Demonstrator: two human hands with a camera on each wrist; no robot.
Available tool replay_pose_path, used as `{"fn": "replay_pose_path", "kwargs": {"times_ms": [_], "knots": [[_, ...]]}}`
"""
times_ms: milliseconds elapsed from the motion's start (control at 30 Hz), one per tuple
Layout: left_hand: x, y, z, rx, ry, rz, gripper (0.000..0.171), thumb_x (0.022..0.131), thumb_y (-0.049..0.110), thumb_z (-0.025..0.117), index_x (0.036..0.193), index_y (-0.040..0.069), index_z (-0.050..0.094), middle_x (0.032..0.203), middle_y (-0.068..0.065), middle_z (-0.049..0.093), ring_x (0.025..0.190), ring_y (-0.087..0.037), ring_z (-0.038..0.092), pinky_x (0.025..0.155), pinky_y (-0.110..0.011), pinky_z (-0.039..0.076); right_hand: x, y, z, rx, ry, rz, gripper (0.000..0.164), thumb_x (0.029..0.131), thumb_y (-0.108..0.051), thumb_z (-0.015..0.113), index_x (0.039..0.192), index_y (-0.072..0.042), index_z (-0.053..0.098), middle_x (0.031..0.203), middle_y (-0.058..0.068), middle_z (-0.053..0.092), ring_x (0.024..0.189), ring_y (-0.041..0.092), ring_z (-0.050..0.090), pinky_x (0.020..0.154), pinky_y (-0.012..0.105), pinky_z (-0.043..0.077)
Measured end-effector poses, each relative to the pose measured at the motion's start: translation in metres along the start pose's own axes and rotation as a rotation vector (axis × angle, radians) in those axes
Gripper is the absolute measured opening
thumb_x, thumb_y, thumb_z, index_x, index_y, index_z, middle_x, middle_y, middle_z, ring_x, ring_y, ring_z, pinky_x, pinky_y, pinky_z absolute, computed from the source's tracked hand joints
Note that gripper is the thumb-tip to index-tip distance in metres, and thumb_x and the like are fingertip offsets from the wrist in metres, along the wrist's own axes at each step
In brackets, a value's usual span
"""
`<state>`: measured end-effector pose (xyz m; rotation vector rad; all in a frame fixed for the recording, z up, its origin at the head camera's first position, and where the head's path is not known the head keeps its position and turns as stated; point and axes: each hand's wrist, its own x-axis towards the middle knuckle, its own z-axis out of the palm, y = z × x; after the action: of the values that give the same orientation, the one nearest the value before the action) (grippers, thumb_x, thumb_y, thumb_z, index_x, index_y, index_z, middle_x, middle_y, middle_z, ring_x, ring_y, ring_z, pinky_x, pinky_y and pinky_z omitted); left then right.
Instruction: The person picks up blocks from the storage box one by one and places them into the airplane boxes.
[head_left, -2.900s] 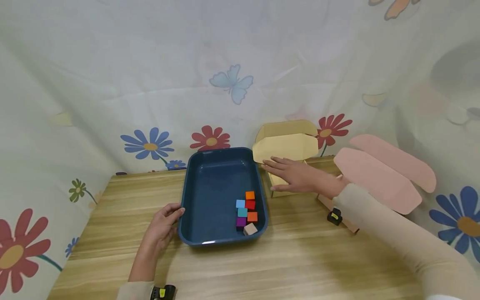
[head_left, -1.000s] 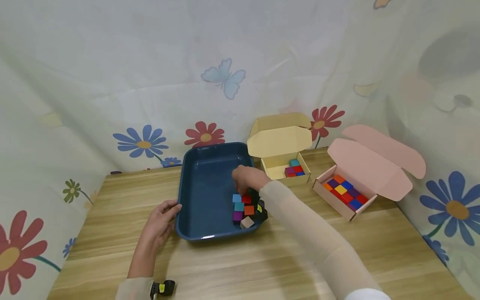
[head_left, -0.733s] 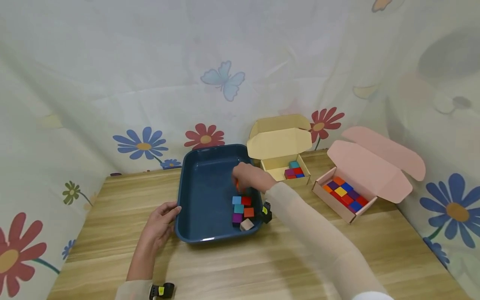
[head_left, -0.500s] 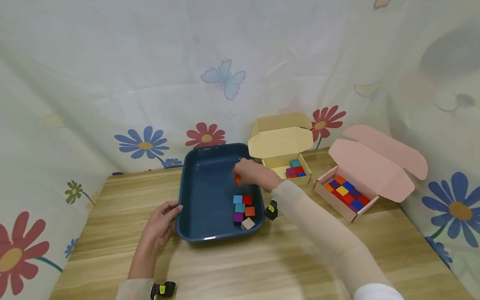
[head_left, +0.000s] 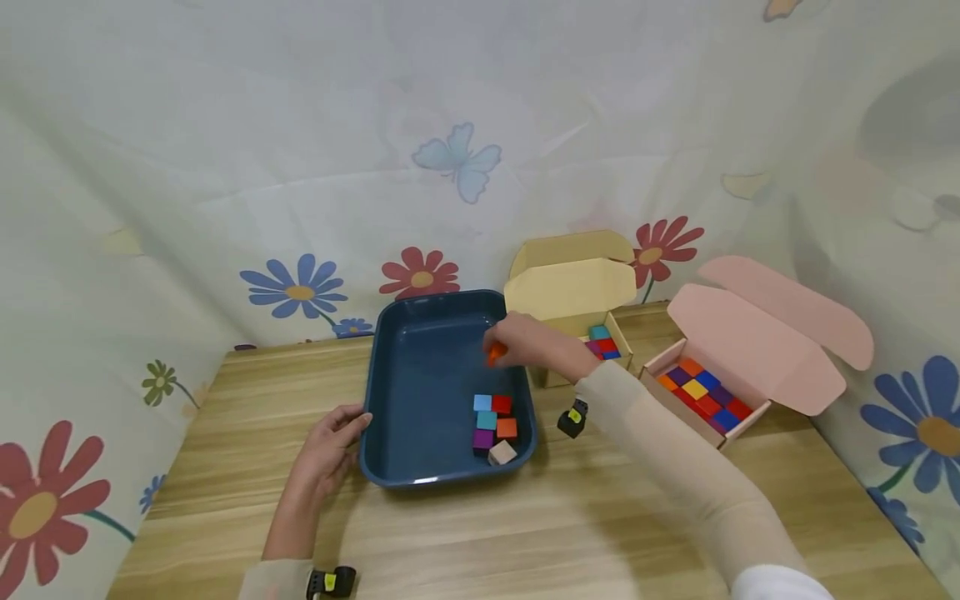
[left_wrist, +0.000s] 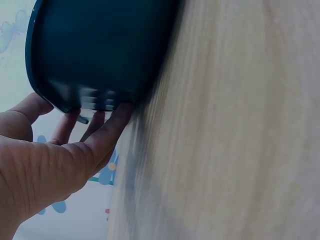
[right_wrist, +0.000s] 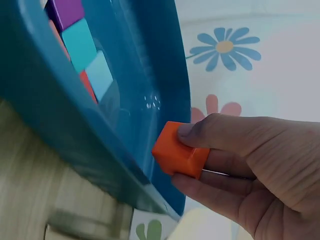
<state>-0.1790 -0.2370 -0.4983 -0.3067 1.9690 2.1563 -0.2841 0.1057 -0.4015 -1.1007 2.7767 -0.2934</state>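
Note:
My right hand pinches an orange cube block between thumb and fingers, raised over the right side of a dark blue tray. In the right wrist view the thumb lies on one face and the fingers on the others. Several cubes sit in the tray's near right part: light blue, red, teal, orange-red, purple and a tilted pale wooden one. My left hand grips the tray's left side, thumb at the rim and fingers against the outer wall.
Just right of the tray stands an open yellow box, partly hidden by my right hand, with several cubes inside. Farther right is an open pink box holding rows of coloured cubes. A patterned curtain hangs behind the wooden table.
My right hand came from the yellow box into the tray, took the orange cube, and has lifted it up and right. The left hand stays on the tray's edge.

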Motion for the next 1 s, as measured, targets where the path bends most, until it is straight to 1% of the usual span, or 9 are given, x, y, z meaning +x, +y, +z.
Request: {"fn": "replay_pose_path", "kwargs": {"times_ms": [167,233,333,400,500,667,767,867,1000], "knots": [[-0.001,-0.001,0.000,0.001,-0.008,0.005,0.036,0.102,0.012,0.063,0.132,-0.003,0.050,0.103,0.001,0.061,0.091,-0.011,0.064,0.074,-0.028,0.059,-0.011,0.011,-0.008,-0.016,0.030,-0.044,0.023,0.092,-0.015,0.077,0.112,-0.005,0.074,0.104,0.007,0.074,0.088,0.022,0.064,0.081,0.030,0.057],[-0.001,-0.002,0.000,0.003,-0.007,0.010,0.035,0.102,0.012,0.063,0.131,-0.003,0.051,0.103,0.001,0.061,0.090,-0.010,0.064,0.073,-0.028,0.059,-0.015,0.015,-0.011,-0.012,0.034,-0.066,0.022,0.091,-0.013,0.077,0.111,-0.005,0.074,0.103,0.008,0.074,0.088,0.023,0.064,0.081,0.032,0.056],[-0.001,-0.004,-0.002,0.004,0.000,0.015,0.031,0.102,0.012,0.063,0.128,-0.001,0.053,0.101,0.002,0.062,0.089,-0.010,0.064,0.072,-0.028,0.058,-0.021,0.020,-0.015,0.004,0.038,-0.076,0.022,0.091,-0.013,0.077,0.111,-0.004,0.075,0.103,0.008,0.074,0.088,0.023,0.063,0.082,0.033,0.056],[-0.001,-0.005,-0.003,-0.002,0.008,0.015,0.028,0.101,0.011,0.063,0.126,0.001,0.054,0.100,0.002,0.062,0.088,-0.010,0.064,0.071,-0.028,0.058,-0.025,0.024,-0.017,0.018,0.044,-0.066,0.021,0.091,-0.011,0.076,0.111,-0.004,0.075,0.104,0.008,0.074,0.089,0.023,0.062,0.083,0.033,0.056],[-0.001,-0.006,-0.003,-0.006,0.003,0.012,0.028,0.101,0.011,0.064,0.126,0.002,0.055,0.100,0.002,0.062,0.089,-0.010,0.064,0.071,-0.028,0.059,-0.032,0.031,-0.020,0.019,0.055,-0.036,0.021,0.091,-0.009,0.076,0.111,-0.005,0.075,0.105,0.008,0.073,0.091,0.024,0.063,0.085,0.035,0.056],[0.000,-0.005,-0.002,-0.016,-0.002,0.003,0.029,0.101,0.012,0.064,0.126,0.002,0.055,0.100,0.003,0.062,0.090,-0.010,0.063,0.072,-0.028,0.059,-0.040,0.050,-0.023,-0.015,0.055,0.009,0.024,0.091,-0.009,0.077,0.114,-0.005,0.075,0.109,0.009,0.073,0.096,0.026,0.066,0.088,0.038,0.057],[0.000,-0.004,-0.001,-0.018,0.005,0.004,0.028,0.101,0.011,0.064,0.125,0.002,0.055,0.100,0.002,0.062,0.089,-0.010,0.063,0.071,-0.028,0.059,-0.043,0.062,-0.023,-0.039,0.054,0.014,0.026,0.091,-0.008,0.077,0.116,-0.002,0.074,0.111,0.012,0.072,0.099,0.029,0.066,0.089,0.040,0.057],[0.000,-0.002,-0.001,-0.031,0.000,0.003,0.026,0.101,0.010,0.064,0.124,0.002,0.055,0.100,0.002,0.061,0.089,-0.010,0.063,0.072,-0.029,0.058,-0.045,0.074,-0.021,-0.068,0.061,0.003,0.026,0.090,-0.007,0.077,0.115,-0.001,0.074,0.111,0.015,0.070,0.100,0.031,0.065,0.089,0.042,0.057],[0.000,-0.003,-0.001,-0.040,-0.007,0.005,0.025,0.101,0.010,0.064,0.122,0.002,0.055,0.100,0.002,0.061,0.090,-0.010,0.062,0.073,-0.029,0.058,-0.049,0.090,-0.017,-0.095,0.064,-0.008,0.022,0.089,-0.006,0.078,0.110,-0.001,0.075,0.107,0.015,0.065,0.097,0.030,0.063,0.086,0.041,0.057]]}}
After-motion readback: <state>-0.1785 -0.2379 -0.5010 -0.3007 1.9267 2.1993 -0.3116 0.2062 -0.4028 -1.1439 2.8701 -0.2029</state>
